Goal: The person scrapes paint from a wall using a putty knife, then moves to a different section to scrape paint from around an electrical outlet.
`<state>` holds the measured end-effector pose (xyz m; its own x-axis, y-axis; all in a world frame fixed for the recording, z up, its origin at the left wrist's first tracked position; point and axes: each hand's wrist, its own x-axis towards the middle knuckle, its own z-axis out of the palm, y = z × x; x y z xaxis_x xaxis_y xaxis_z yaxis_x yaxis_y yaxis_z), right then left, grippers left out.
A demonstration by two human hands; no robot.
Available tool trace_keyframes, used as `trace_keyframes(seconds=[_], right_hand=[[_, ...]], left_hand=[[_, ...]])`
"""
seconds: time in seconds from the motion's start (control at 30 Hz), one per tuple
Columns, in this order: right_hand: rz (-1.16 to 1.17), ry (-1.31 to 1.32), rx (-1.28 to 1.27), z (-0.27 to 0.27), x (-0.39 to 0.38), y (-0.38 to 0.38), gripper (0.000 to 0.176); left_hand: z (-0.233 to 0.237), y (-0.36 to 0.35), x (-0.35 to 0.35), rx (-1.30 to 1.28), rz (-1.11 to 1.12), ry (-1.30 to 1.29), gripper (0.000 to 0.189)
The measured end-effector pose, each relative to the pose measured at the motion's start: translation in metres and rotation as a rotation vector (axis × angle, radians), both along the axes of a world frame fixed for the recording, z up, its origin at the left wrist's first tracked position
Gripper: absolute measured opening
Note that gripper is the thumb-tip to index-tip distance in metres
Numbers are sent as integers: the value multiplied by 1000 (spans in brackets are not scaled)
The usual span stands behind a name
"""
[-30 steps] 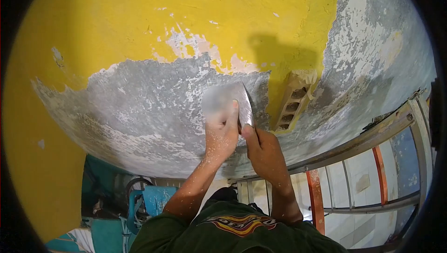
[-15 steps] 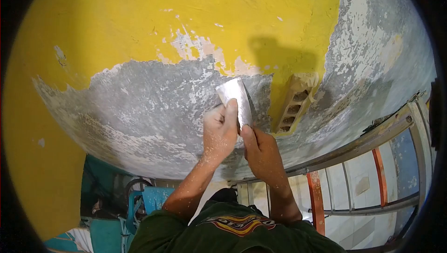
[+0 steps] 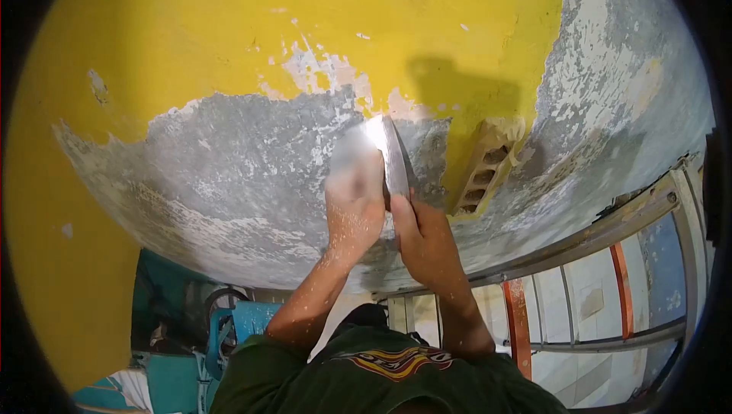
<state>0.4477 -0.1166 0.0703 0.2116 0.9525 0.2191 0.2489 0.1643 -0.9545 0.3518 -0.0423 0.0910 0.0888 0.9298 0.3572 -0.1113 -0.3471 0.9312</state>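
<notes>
A shiny flat metal blade (image 3: 389, 156) rests against the wall at the ragged edge between yellow paint (image 3: 305, 17) and bare grey plaster (image 3: 244, 155). My right hand (image 3: 421, 235) is closed round its lower end, thumb along it. My left hand (image 3: 354, 189) lies against the blade's left side, closed, with its fingers partly blurred by glare and motion; white flecks cover the wrist. Whitish patches show where paint is chipped just above the blade.
Right of the blade, a wall box with several openings (image 3: 484, 174) sits in a yellow strip. A metal frame with orange bars (image 3: 518, 326) stands lower right. A turquoise object (image 3: 255, 321) and green cloth are lower left.
The blade has turned more edge-on and its tip is slightly higher. My left hand has shifted a little left, and its fingers have blurred. My right hand has moved slightly.
</notes>
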Motion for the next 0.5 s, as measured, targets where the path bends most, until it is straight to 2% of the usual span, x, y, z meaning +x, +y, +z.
trace_keyframes(seconds=[0.07,0.13,0.23,0.33,0.43,0.5], right_hand=[[14,14,-7,-1,0,1,41],[45,47,-75,-7,3,-6,41],[0,17,-8,7,-2,6,41],[-30,4,33,0,-6,-1,42],[9,45,-115,-11,0,-8,41],[-19,11,-43,0,-4,3,42]], left_hand=[[-15,2,-10,21,-10,115,50],[-16,-4,-8,42,22,114,50],[1,0,-3,14,20,24,47],[-5,-2,-9,-1,-43,37,46],[-24,-3,-5,13,-30,116,46],[-14,5,-6,31,-10,95,47]])
